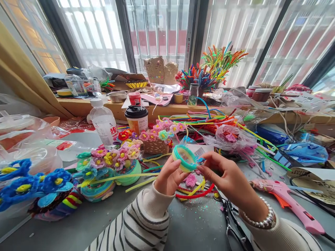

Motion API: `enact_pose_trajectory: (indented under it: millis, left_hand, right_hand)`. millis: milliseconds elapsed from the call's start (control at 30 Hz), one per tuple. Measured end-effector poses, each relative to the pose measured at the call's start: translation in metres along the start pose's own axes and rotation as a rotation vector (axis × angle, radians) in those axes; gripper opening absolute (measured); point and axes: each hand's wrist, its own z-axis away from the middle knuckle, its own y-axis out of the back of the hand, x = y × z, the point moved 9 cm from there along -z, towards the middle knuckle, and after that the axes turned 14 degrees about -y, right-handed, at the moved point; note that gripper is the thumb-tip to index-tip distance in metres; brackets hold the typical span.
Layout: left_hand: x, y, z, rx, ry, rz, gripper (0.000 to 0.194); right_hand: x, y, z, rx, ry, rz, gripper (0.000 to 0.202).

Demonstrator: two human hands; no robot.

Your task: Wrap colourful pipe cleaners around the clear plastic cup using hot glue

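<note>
My left hand holds a small round ring of coiled turquoise and pale yellow pipe cleaners, thumb in front and fingers underneath. At the ring's right edge, thumb and forefinger of my right hand are pinched together. A bit of blue shows by those fingertips; whether it is part of the ring I cannot tell. Below the ring lie a pink pipe-cleaner flower and a red pipe cleaner. Black-handled scissors lie under my right wrist, partly hidden by it.
A pink glue gun lies at right. Blue flowers and pots of pink flowers stand left. Behind are a water bottle, a lidded cup and piled pipe cleaners. Glitter dots the grey table.
</note>
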Motion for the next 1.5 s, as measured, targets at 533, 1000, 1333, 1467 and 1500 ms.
enact_pose_trajectory:
  millis: [533,1000,1333,1467,1500]
  left_hand:
    - [0.026,-0.005,0.004,0.023,-0.363,-0.322,0.054]
    - [0.044,-0.022,0.025,0.059,-0.619,-0.547,0.061]
    - [0.036,-0.02,0.024,0.023,-0.564,-0.602,0.068]
    - [0.033,-0.021,0.024,0.046,-0.529,-0.563,0.068]
    - [0.033,-0.021,0.024,0.048,-0.531,-0.559,0.068]
  right_hand:
    - [0.0,0.005,0.002,-0.162,0.015,0.186,0.026]
    - [-0.038,0.017,0.022,-0.002,0.231,0.093,0.019]
    - [-0.037,0.007,0.022,-0.029,0.191,0.043,0.009]
    - [-0.036,0.007,0.02,-0.021,0.182,0.026,0.008]
    - [-0.037,0.007,0.02,-0.018,0.184,0.027,0.008]
